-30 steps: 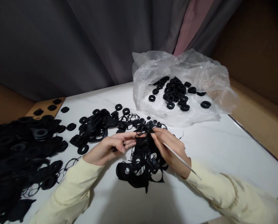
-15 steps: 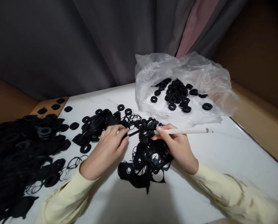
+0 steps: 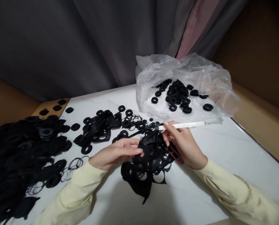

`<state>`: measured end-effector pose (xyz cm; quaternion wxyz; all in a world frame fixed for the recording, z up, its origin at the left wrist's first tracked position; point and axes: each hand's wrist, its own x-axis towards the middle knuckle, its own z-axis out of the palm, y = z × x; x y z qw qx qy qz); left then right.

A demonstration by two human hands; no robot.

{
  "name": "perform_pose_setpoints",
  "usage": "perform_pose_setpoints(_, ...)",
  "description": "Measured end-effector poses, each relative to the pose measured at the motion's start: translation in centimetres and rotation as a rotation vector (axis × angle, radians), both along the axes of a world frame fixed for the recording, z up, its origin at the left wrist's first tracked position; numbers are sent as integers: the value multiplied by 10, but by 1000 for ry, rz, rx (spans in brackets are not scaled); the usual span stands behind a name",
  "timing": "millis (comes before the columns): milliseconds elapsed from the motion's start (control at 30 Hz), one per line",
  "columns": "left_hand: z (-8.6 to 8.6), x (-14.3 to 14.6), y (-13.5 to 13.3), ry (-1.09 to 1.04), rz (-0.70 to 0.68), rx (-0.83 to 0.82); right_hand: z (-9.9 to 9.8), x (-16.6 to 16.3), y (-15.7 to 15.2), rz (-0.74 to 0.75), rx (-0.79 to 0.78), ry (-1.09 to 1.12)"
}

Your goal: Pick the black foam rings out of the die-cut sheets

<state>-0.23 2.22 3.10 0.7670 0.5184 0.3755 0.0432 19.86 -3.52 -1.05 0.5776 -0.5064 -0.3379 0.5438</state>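
My left hand (image 3: 117, 151) is closed on a black rubber ring (image 3: 146, 155), the thumb along its near side and a fingertip showing at its hole. A slim white-handled tool (image 3: 188, 125) lies pinched in my right hand (image 3: 187, 143), its handle pointing right. The tool's narrow tip is just above the held piece; its exact kind is unclear. Below and between my hands lies a tangle of black rubber scraps (image 3: 137, 184) with round cut-outs. Small black discs and thin loops are just beyond the tip.
A large heap of black rubber pieces (image 3: 17, 156) covers the left side of the white table (image 3: 223, 150). A smaller pile (image 3: 99, 125) sits left of centre. At the back right, a clear plastic bag (image 3: 148, 72) holds several black rings (image 3: 173, 107). Grey curtains (image 3: 94, 40) hang behind.
My left hand has moved right and nearer to me, from the strip to a ring it now grips. My right hand has shifted slightly right with the tool, and the scraps moved.
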Motion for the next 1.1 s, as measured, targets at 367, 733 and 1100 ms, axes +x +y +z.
perform_pose_setpoints(367, -5, 5, -4, -181, 298, -25, 12, -1, -8, -33, 26, -118)
perform_pose_setpoints(733, -13, 14, -10, -185, 333, 168, 10, -10, -10, 91, 71, -58)
perform_pose_setpoints(1100, -19, 13, -10, -135, 308, 180, 6, -10, -13, 66, 117, -181)
